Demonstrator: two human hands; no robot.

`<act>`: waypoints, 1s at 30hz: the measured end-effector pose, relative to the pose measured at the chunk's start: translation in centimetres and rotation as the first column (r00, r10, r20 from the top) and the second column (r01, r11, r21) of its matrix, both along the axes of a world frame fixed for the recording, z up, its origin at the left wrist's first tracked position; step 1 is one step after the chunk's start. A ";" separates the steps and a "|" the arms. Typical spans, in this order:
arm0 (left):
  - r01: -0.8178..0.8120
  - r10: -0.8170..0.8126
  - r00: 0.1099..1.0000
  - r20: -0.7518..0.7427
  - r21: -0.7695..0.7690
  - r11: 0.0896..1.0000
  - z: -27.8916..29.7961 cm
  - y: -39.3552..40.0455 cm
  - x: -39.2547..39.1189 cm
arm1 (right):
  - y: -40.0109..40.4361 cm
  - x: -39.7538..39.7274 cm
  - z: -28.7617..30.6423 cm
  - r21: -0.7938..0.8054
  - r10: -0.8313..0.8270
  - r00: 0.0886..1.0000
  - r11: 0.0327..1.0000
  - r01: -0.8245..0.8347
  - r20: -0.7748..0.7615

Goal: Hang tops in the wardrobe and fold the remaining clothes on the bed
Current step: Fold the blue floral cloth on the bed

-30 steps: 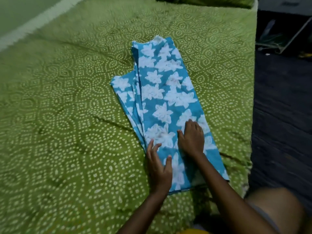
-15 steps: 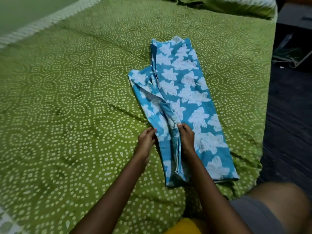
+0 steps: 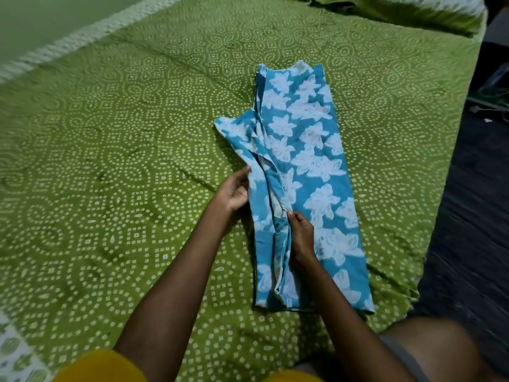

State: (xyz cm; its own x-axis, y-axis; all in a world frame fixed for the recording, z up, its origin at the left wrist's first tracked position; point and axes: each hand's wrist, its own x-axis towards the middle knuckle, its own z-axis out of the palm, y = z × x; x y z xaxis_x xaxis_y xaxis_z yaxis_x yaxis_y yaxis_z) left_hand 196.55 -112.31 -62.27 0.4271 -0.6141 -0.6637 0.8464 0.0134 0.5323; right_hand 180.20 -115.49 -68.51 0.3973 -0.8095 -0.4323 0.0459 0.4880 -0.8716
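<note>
A blue garment with white flowers (image 3: pixel 319 166) lies lengthwise on the green patterned bed (image 3: pixel 110 175), folded into a long strip. My left hand (image 3: pixel 234 188) holds its raised left edge, palm turned toward the cloth. My right hand (image 3: pixel 301 235) pinches a fold of the cloth near the strip's middle seam, thumb on top. Part of the left layer is lifted and creased between the two hands.
A green pillow (image 3: pixel 399 9) lies at the far end of the bed. The bed's right edge drops to a dark floor (image 3: pixel 473 216), where some items lie at the far right. My knee (image 3: pixel 440 351) is at the lower right.
Both hands have gone from lying flat on the garment's near end to gripping its left layer, which is now lifted and creased. The view has shifted left.
</note>
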 end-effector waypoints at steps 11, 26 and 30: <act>-0.427 0.475 0.834 0.282 -0.216 0.878 0.2 7.8 6.6 | -0.1 -0.4 0.2 -0.013 0.001 1.000 1.000 -0.001 0.022; -0.569 0.055 0.652 0.756 0.440 0.694 -5.7 18.2 9.2 | -0.2 -0.6 1.4 0.097 -0.029 0.999 0.995 0.026 0.025; -0.714 -0.075 0.307 0.949 0.282 0.641 -2.2 14.4 4.6 | -0.4 -0.8 1.4 0.221 0.042 0.987 0.972 -0.075 0.153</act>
State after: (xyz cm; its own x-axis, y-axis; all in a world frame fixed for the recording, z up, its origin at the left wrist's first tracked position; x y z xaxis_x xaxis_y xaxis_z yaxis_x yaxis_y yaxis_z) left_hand 201.19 -97.93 -64.51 0.9873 0.0813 0.1368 -0.0843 -0.4620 0.8829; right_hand 179.40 -115.85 -67.08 0.5138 -0.6712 -0.5344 0.1306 0.6768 -0.7245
